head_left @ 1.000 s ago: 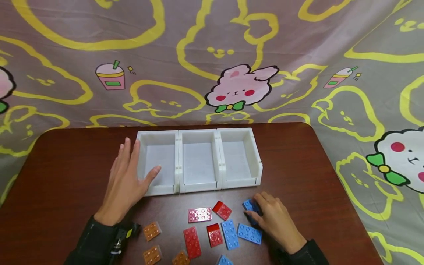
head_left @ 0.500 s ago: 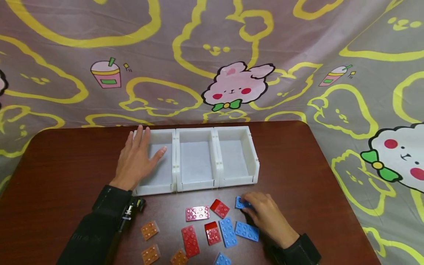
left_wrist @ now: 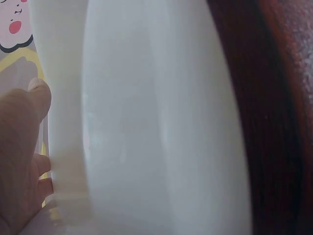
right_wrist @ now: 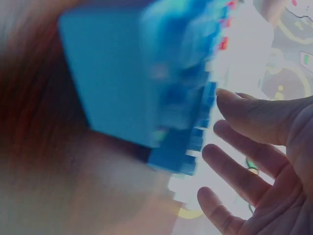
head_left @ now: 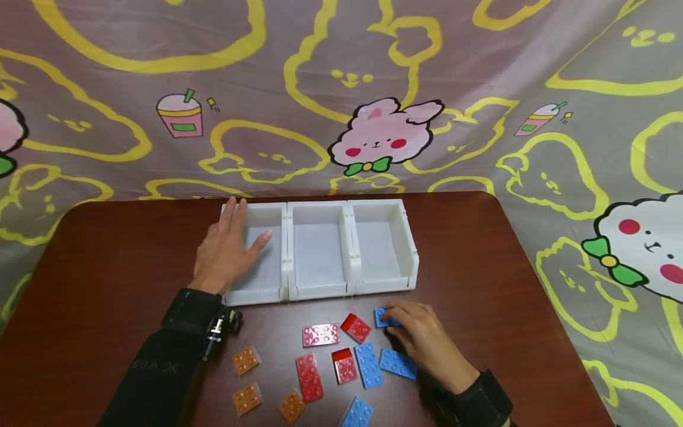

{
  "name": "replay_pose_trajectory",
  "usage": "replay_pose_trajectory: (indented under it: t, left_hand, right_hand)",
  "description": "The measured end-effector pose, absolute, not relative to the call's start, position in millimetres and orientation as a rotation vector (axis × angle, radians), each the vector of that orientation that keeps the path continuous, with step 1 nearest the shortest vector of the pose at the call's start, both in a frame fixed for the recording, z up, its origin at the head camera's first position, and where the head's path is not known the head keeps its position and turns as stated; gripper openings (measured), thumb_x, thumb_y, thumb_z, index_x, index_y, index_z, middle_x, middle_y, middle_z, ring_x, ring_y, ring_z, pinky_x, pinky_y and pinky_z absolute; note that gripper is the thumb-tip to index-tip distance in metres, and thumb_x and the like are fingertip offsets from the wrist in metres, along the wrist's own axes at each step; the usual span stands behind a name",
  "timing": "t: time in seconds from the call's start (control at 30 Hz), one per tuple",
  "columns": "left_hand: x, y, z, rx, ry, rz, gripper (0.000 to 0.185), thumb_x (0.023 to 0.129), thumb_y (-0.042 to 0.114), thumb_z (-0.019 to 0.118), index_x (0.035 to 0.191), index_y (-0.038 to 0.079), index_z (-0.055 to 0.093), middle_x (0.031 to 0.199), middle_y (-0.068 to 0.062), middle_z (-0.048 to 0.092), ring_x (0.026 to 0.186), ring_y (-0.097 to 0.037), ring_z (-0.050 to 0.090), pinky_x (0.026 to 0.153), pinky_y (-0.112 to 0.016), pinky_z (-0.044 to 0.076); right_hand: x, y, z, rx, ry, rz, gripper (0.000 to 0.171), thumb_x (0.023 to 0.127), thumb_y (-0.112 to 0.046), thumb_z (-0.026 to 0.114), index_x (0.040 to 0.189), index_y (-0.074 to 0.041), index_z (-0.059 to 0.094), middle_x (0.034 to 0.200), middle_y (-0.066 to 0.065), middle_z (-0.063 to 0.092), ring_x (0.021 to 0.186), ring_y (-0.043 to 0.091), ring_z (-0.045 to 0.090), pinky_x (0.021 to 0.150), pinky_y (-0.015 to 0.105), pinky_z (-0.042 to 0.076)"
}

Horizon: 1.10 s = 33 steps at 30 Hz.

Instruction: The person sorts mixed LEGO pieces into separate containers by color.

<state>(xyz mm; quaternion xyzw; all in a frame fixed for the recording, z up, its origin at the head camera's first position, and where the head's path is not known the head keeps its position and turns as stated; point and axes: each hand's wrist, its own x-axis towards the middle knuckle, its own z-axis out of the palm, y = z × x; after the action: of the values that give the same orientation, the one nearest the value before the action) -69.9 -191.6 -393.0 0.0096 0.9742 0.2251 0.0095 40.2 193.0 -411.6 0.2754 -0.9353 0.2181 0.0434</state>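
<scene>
My left hand (head_left: 220, 254) lies over the left side of the left white bin (head_left: 261, 298), fingers extended and thumb spread over its inside. In the left wrist view, the thumb (left_wrist: 40, 98) shows beside the bin's pale wall (left_wrist: 161, 117). My right hand (head_left: 429, 344) pinches a blue toy brick (head_left: 379, 318) on the table, index finger behind it and thumb in front; the hand hides its right part. Just in front lie two longer blue bricks, one angled (head_left: 398, 363) and one more upright (head_left: 368, 365). A blue brick (right_wrist: 107, 78) looms blurred in the right wrist view.
Two more white bins, middle (head_left: 321, 292) and right (head_left: 385, 286), adjoin the left one. Red bricks (head_left: 309, 377) and orange bricks (head_left: 246, 398) lie on the brown table (head_left: 117, 267), with another blue brick (head_left: 357, 411) near the front. A patterned cloth (head_left: 299, 160) hangs behind.
My left hand has moved right and away from me, onto the left bin. My right hand has shifted slightly left with the blue brick, which has turned to lie more sideways.
</scene>
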Motion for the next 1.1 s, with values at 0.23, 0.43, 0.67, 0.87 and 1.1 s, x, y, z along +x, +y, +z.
replay_pose_trajectory:
  t: [0.23, 0.43, 0.67, 0.87, 1.1]
  left_hand:
    - [-74.2, -194.3, -389.4, 0.037, 3.069, 0.667, 0.091, 0.105, 0.057, 0.051, 0.169, 0.008, 0.009, 0.176, -0.018, 0.007, 0.14, -0.06, 0.038, 0.088, -0.072, 0.048]
    - [-75.7, -195.1, -389.4, 0.04, 3.064, 0.648, 0.091, 0.105, 0.058, 0.05, 0.169, 0.009, 0.008, 0.176, -0.019, 0.007, 0.139, -0.061, 0.038, 0.086, -0.071, 0.049]
    - [-74.9, -193.5, -390.9, 0.033, 3.035, 0.662, 0.091, 0.105, 0.06, 0.05, 0.169, 0.009, 0.008, 0.176, -0.018, 0.006, 0.141, -0.061, 0.037, 0.088, -0.072, 0.049]
    - [-72.8, -192.7, -390.0, 0.025, 3.039, 0.664, 0.091, 0.105, 0.058, 0.051, 0.169, 0.009, 0.009, 0.176, -0.019, 0.007, 0.14, -0.061, 0.038, 0.089, -0.073, 0.048]
    - [-72.0, -191.6, -391.0, 0.024, 3.041, 0.673, 0.088, 0.107, 0.053, 0.052, 0.169, 0.009, 0.01, 0.176, -0.019, 0.007, 0.14, -0.061, 0.039, 0.09, -0.073, 0.048]
  right_hand:
    - [65.2, 198.2, -392.7, 0.935, -3.098, 0.615, 0.024, 0.086, -0.028, 0.087, 0.104, -0.017, 0.074, 0.102, -0.006, 0.069, 0.093, 0.01, 0.059, 0.077, 0.036, 0.051]
    - [72.6, 195.4, -396.5, 0.961, -3.152, 0.474, 0.026, 0.084, -0.022, 0.089, 0.105, -0.015, 0.075, 0.11, -0.001, 0.071, 0.102, 0.017, 0.061, 0.086, 0.045, 0.055]
    - [66.5, 190.2, -401.9, 0.909, -3.037, 0.36, 0.028, 0.083, -0.015, 0.09, 0.108, -0.014, 0.078, 0.108, 0.001, 0.071, 0.096, 0.015, 0.06, 0.077, 0.035, 0.048]
    - [61.7, 187.8, -403.5, 0.819, -3.066, 0.358, 0.028, 0.082, -0.012, 0.09, 0.108, -0.016, 0.079, 0.11, 0.003, 0.067, 0.1, 0.018, 0.061, 0.084, 0.04, 0.052]
    - [58.3, 189.4, -407.1, 0.765, -3.072, 0.432, 0.025, 0.082, -0.013, 0.09, 0.104, -0.017, 0.08, 0.121, 0.012, 0.065, 0.113, 0.03, 0.059, 0.097, 0.054, 0.053]
